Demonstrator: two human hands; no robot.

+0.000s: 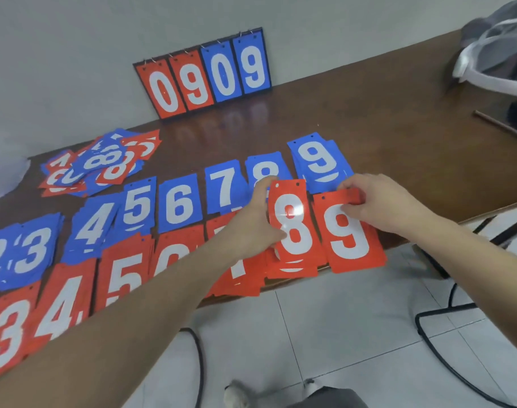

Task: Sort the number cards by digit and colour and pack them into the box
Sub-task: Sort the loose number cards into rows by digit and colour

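- Red cards fill the near row on the table [383, 136], blue ones the row behind; each digit has its own small stack, running low to high from left to right.
- The left hand [258, 219] holds the red 8 [294, 228] by its left edge, thumb curled over the face, fingers hidden behind the card.
- The right hand [378, 203] pinches the top corner of the red 9 [350, 234], fingers curled close on it.
- Both cards lie near the table's front edge at the right end of the red row, the 8 just beside the 9, their edges touching or slightly overlapping.
- Each card's long axis runs away from the person, punched holes at the far end, digit upright as read from here; both lean a little to the left at the top.
- The step seems to be settling these two on their stacks. To do it well, square each card on those beneath, holes over holes, and keep the 9 from hanging off the table edge.
- An unsorted pile [104, 160] waits at the far left, so sorting looks unfinished.
- No box is in view; a scoreboard [204, 75] reading 0909 leans against the wall.
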